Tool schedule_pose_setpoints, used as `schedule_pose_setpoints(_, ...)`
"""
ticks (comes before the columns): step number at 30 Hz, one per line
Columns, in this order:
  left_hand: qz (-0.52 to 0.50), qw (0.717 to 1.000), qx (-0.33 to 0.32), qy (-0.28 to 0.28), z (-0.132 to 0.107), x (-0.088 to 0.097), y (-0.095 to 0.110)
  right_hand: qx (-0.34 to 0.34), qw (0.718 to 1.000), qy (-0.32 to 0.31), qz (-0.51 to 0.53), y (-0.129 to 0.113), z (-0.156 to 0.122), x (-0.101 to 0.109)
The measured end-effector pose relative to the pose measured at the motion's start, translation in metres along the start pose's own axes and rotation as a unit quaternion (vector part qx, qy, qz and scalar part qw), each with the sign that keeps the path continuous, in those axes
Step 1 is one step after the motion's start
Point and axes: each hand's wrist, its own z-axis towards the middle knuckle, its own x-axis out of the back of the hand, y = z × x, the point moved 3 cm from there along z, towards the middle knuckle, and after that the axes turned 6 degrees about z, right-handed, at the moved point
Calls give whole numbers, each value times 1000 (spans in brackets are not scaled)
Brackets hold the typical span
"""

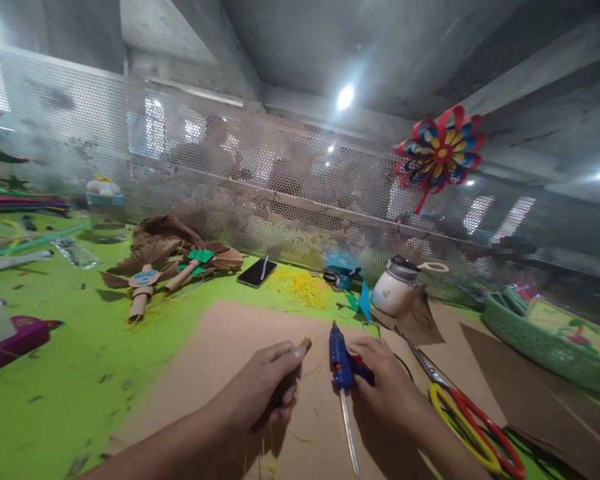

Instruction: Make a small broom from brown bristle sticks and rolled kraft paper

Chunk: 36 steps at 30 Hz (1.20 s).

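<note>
My left hand is closed around a small brown paper roll, whose end pokes out past the thumb with a bit of yellow at its tip. Most of the roll is hidden by the fingers. Just to the right, my right hand grips the handle of a blue hot glue gun. Its nozzle points away from me, and a clear glue stick sticks out of its back. Below both hands spreads a large sheet of brown paper, with loose yellow strands on it.
Scissors with yellow and red handles lie right of my right hand. Brown paper figures, a phone, yellow shreds and a white jar stand farther back. A green basket is at right; a perforated screen rises behind.
</note>
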Motion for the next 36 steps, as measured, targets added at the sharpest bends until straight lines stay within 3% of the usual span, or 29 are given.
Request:
schedule_pose_setpoints(2,9,1000,-4,4,-3,-4,1,-9,998,33,59,-17,1,8)
schedule_pose_setpoints(4,18,1000,-15,11,-4,-8,0,-45,983,27,179,-34,-1,9)
schedule_pose_setpoints(7,33,999,-19,-5,-2,-12,-9,-89,923,-3,374,-56,-6,2)
schedule_pose_setpoints(9,55,998,-27,-12,-1,-13,-15,-102,899,-3,426,-66,-9,-5)
schedule_pose_setpoints(14,117,991,-67,7,-2,-15,-14,-127,885,51,444,-70,-11,-15)
schedule_pose_setpoints(22,98,994,-44,-35,-4,-21,-19,-143,888,76,431,-65,-12,-15)
schedule_pose_setpoints(29,103,992,-65,-42,2,-19,-31,-133,870,128,458,-60,-13,-23)
schedule_pose_setpoints(36,106,991,-44,-63,7,-16,-31,-126,866,108,472,-62,-13,-22)
